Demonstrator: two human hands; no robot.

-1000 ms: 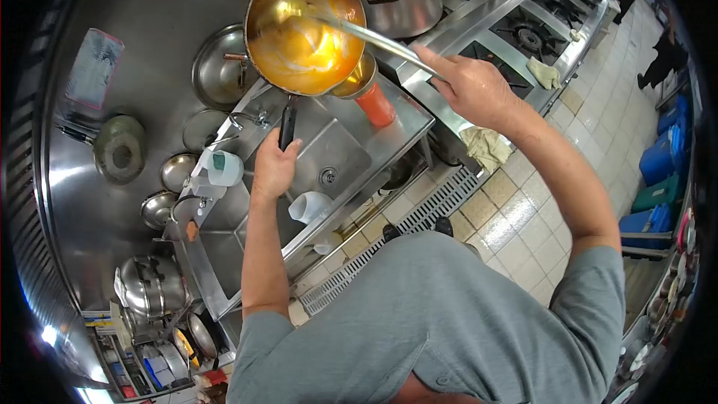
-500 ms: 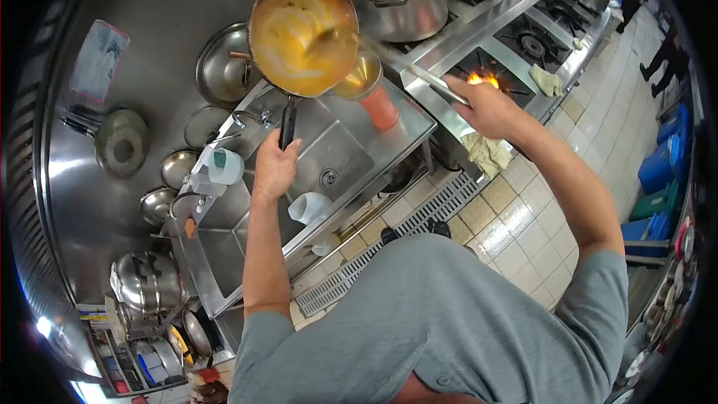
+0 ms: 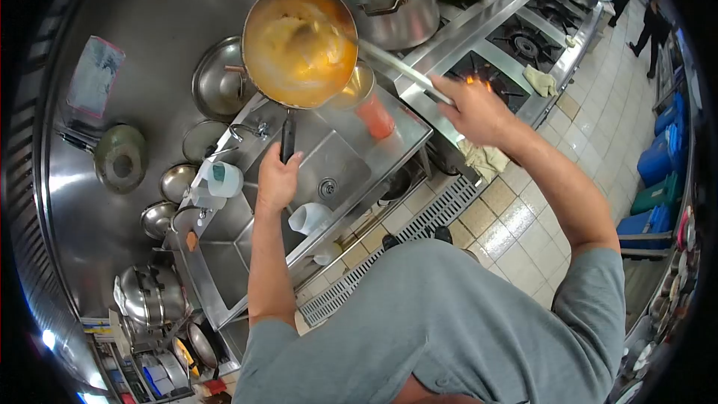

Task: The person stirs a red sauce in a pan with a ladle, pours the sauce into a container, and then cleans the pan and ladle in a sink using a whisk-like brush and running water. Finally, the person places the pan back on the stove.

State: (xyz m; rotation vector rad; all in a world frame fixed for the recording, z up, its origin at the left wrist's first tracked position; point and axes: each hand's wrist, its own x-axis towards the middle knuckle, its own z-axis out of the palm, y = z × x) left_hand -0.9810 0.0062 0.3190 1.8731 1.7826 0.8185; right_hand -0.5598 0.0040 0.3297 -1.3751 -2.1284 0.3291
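My left hand is closed around the black handle of a frying pan, holding it above the back of the sink. Inside the pan lies an orange-yellow sauce with paler streaks. My right hand grips the long metal handle of a ladle. The ladle's head is in the sauce, blurred, so its shape is hard to make out. Just right of the pan stands a clear container, partly hidden by it, with a red-orange container below.
The metal sink holds a white jug. A large stockpot stands behind the stove, where a flame shows near my right hand. A cloth hangs from the stove's front. Two people stand far right.
The ladle has moved a little within the pan, and the sauce's streaks look different. My right hand has shifted slightly, still on the handle. The view has tilted a bit.
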